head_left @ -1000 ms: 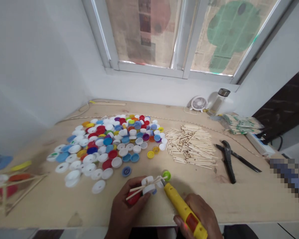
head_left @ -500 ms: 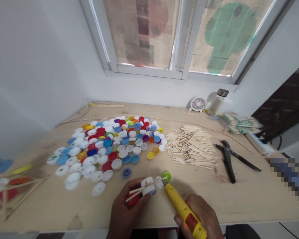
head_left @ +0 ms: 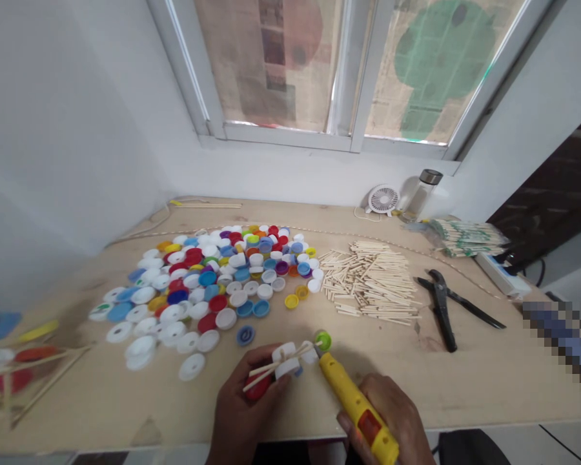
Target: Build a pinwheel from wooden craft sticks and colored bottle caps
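My left hand (head_left: 242, 407) grips a small assembly of bottle caps and thin wooden sticks. A white cap (head_left: 286, 369) and a red cap (head_left: 258, 387) show in it, with the sticks (head_left: 261, 375) running between the caps. At the assembly's far right end is a bright green cap (head_left: 323, 340). Wrapped in my right hand (head_left: 392, 410) is a yellow hot glue gun (head_left: 341, 381) with a red trigger. Its nozzle points up and left, at the stick ends beside the green cap; whether it touches them I cannot tell.
Loose bottle caps (head_left: 217, 303) in many colours spread over the left and middle of the table. Behind my hands lies a pile of short sticks (head_left: 377, 284), with black-handled pliers (head_left: 443, 310) to its right. A small fan (head_left: 383, 199) and a bottle (head_left: 421, 197) stand at the back.
The view has shifted very slightly. Both hands keep almost the same pose, with the glue gun's nozzle still by the green cap.
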{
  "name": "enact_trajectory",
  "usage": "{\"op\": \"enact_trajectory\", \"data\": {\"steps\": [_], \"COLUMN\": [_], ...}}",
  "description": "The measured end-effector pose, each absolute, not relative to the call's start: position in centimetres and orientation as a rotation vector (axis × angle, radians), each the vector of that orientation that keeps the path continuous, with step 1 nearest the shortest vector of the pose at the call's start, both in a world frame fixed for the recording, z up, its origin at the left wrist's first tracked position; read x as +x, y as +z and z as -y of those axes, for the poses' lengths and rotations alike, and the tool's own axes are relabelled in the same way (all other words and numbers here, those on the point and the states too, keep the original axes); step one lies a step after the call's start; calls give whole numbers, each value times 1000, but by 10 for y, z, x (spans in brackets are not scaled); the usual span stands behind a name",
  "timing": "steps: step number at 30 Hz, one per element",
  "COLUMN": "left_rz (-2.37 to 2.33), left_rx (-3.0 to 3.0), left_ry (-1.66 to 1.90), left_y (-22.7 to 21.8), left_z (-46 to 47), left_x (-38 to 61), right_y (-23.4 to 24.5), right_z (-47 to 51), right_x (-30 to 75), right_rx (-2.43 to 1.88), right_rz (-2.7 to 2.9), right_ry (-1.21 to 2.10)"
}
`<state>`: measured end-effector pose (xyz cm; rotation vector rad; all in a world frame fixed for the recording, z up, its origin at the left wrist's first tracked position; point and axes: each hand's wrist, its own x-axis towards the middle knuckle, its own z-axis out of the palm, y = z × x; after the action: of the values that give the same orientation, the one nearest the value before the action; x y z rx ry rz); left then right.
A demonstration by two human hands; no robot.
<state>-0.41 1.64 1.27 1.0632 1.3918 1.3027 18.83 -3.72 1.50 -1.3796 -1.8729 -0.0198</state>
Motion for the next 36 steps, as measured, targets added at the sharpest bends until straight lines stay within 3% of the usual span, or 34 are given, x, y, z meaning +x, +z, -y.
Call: {"op": "enact_trajectory", "data": {"steps": [36], "left_rz": [-1372], "left_rx": [1028], "left_ry": [1374], "left_y": [18], "left_z": [-16], "left_x": [-1], "right_y": [11], "right_z": [40], "right_x": [189], "right_rx": [-1439], "right_rz": [1932], "right_ry": [-36]}}
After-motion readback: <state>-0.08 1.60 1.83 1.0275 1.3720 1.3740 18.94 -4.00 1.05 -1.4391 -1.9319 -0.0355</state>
